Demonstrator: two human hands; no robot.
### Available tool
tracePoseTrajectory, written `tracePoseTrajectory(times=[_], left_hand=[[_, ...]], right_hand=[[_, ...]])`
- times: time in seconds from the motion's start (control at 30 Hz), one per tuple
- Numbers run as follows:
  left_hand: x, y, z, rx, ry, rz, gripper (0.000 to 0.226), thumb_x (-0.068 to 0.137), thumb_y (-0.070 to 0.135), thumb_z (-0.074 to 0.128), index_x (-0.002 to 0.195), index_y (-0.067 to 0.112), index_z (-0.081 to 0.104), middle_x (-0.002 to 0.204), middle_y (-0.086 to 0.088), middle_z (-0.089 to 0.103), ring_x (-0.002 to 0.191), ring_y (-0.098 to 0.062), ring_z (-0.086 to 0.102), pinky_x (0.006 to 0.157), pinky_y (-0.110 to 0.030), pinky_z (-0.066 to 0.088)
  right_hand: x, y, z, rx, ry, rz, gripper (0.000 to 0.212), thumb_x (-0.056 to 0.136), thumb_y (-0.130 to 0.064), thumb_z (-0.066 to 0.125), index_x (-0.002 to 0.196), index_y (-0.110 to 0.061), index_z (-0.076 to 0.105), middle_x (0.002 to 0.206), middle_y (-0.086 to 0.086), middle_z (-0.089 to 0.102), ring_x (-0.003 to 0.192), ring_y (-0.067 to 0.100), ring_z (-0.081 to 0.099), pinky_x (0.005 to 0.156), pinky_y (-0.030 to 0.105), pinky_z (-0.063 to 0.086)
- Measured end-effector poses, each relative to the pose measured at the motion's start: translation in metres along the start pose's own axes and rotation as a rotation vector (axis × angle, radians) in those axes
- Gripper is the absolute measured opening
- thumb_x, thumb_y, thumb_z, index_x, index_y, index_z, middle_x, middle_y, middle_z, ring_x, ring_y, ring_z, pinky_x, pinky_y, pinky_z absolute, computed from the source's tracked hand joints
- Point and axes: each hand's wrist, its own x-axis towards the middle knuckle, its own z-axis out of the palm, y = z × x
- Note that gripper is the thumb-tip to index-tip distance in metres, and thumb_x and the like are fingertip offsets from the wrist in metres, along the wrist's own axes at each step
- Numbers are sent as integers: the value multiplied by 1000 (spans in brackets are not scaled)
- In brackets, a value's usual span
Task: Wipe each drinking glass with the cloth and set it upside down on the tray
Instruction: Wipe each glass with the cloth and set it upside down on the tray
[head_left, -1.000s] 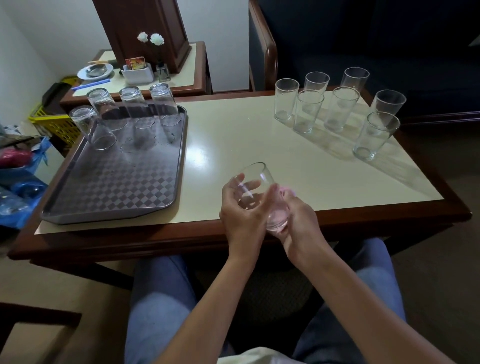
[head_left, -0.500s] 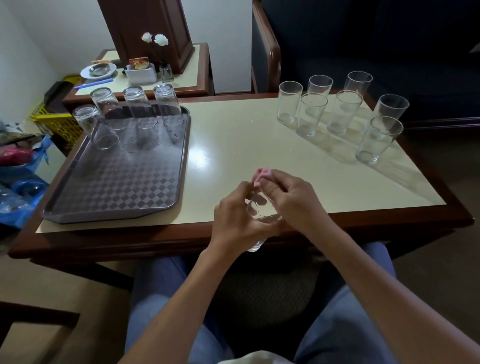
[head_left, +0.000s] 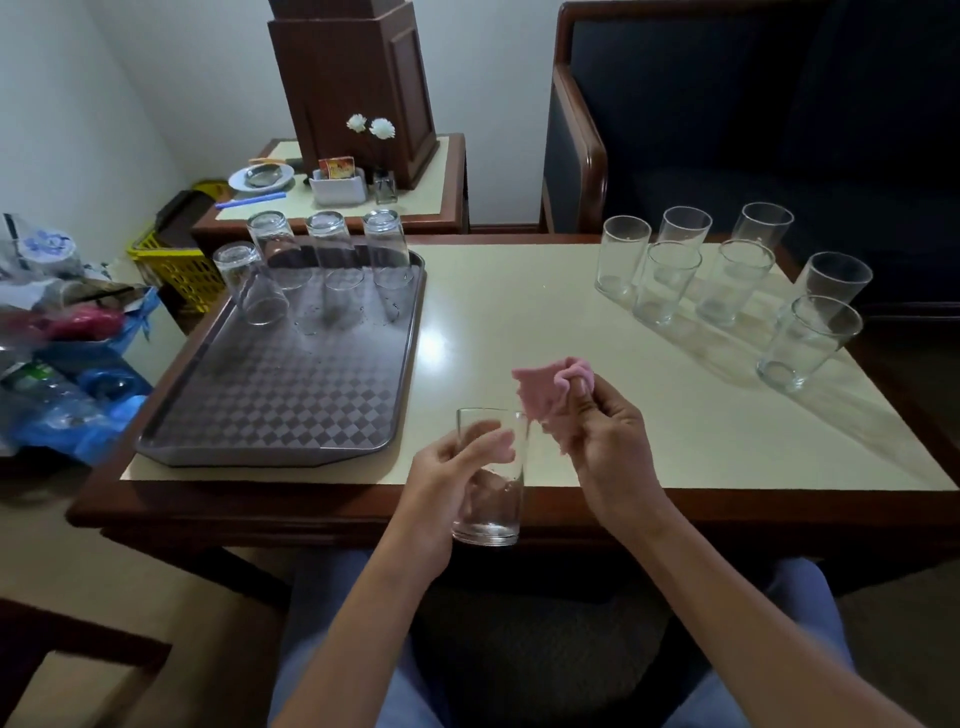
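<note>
My left hand (head_left: 441, 483) grips a clear drinking glass (head_left: 491, 499) upright at the table's front edge, mouth up. Just to its right, my right hand (head_left: 608, 441) pinches a crumpled pink cloth (head_left: 545, 397), which is out of the glass and above its rim. A grey checkered tray (head_left: 270, 410) lies on the left of the table, with several glasses (head_left: 332, 270) standing upside down along its far end. Several more glasses (head_left: 727, 280) stand mouth up at the table's far right.
The cream table top (head_left: 519, 322) has a dark wooden rim. A dark armchair (head_left: 727, 104) stands behind it. A side table (head_left: 426, 192) holds a dish, a napkin holder and flowers. Plastic bags (head_left: 67, 374) and a yellow basket (head_left: 171, 265) sit at the left.
My right hand has pulled the pink cloth out of the glass and lifted it to the right. The glass has turned upright in my left hand.
</note>
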Motion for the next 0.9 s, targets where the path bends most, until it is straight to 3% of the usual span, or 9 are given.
tracePoseTrajectory(times=[0.17,0.23,0.3,0.4,0.5,0.6,0.67,0.77,0.9], left_hand=[[11,31,-40,-165,78,17,63,76,48,79,125,11,62,104,-11,64,84,-26,66,76,-45,54],[15,52,-63,-139,43,40,56,80,45,75,118,7,62,94,-11,66,76,-28,70,73,-44,57],[21,74,-87,-59,18,20,42,87,41,69,110,6,62,87,-12,68,73,-32,69,79,-47,54],[43,107,-120,78,57,-30,21,95,28,60,105,9,58,88,-11,66,72,-30,68,74,-43,53],[79,135,-147,316,93,-71,15,86,24,65,89,12,56,88,-7,61,74,-29,66,72,-39,50],[120,155,-164,643,141,-92,39,66,31,74,94,16,51,94,-6,60,76,-23,62,65,-33,48],[147,166,-170,911,171,-88,61,68,32,81,116,18,47,108,-5,62,86,-21,66,67,-33,51],[183,189,-169,1395,157,-35,75,69,40,86,133,21,52,128,-2,59,104,-21,60,80,-36,53],[209,215,-153,1780,172,31,72,62,48,89,125,23,64,124,-4,65,103,-25,60,76,-35,51]], right_hand=[[45,37,6,-309,99,-20,24,105,-19,50,97,-20,73,106,-4,76,90,15,64,59,16,48],[63,51,10,-379,156,-20,23,104,-22,52,96,-21,74,103,-7,76,85,14,65,62,18,51],[83,63,15,-437,217,-30,22,103,-23,53,96,-20,73,101,-7,76,83,13,65,66,18,49],[111,79,24,-641,178,-106,15,100,-21,57,98,-19,72,102,-8,74,91,9,66,78,19,47],[136,98,31,-890,30,-188,9,97,-17,59,95,-19,68,97,-6,69,98,19,62,86,34,50],[156,111,38,-1169,-77,-269,6,93,-25,57,96,-23,61,94,-7,59,96,22,52,84,45,48],[162,115,43,-1253,-93,-270,9,93,-28,56,99,-24,59,98,-6,57,99,22,50,88,45,45],[164,120,43,-1334,-80,-272,13,95,-27,56,107,-23,58,108,-3,57,109,24,50,94,42,42],[165,121,42,-1354,-73,-259,15,97,-28,55,111,-23,56,115,-3,57,116,25,48,98,42,41]])
